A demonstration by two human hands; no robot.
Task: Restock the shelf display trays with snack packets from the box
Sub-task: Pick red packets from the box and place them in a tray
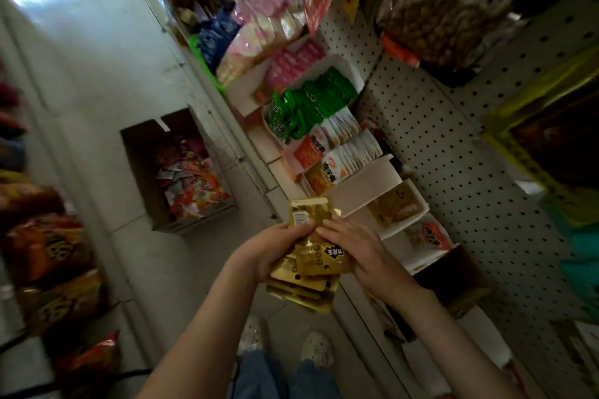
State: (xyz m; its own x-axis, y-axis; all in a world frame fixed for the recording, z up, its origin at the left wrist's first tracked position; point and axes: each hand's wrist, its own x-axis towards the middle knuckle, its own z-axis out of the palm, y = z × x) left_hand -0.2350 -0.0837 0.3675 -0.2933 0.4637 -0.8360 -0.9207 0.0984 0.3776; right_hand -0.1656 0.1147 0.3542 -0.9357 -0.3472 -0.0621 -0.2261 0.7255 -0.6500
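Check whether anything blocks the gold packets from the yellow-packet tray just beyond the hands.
Nothing visible does. Both the left hand and right hand hold the gold packets just short of that tray; only open space lies between.

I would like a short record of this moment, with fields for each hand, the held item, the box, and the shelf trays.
left hand: grips a stack of gold packets from its left side
right hand: holds the same stack from its right side
box: open, on the floor, orange and red packets inside
green packets: upright rows in a white tray
tray beyond the hands: mostly unfilled, a yellowish packet lying inside
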